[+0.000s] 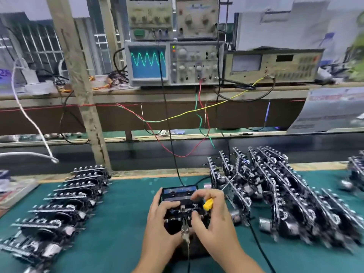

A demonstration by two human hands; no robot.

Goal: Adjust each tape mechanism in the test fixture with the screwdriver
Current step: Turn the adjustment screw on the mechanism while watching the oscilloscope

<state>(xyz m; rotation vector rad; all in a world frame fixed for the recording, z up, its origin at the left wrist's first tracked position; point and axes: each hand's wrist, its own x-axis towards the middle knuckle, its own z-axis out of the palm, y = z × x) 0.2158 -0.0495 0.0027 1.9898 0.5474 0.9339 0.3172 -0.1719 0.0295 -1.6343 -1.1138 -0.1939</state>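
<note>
On the green counter (122, 223), the tape mechanism (183, 211) sits in the test fixture (178, 191) at centre. The left hand (161, 219) grips the mechanism's left side with curled fingers; the right hand (212, 219) holds the yellow-handled screwdriver (208, 204) over it.

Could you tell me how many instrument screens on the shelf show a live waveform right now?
1: the oscilloscope left of centre on the shelf shows a green sine trace. The instrument to its right has a pale blank window.

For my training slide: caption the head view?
Both hands work a tape mechanism; oscilloscope shows a sine wave.
</note>
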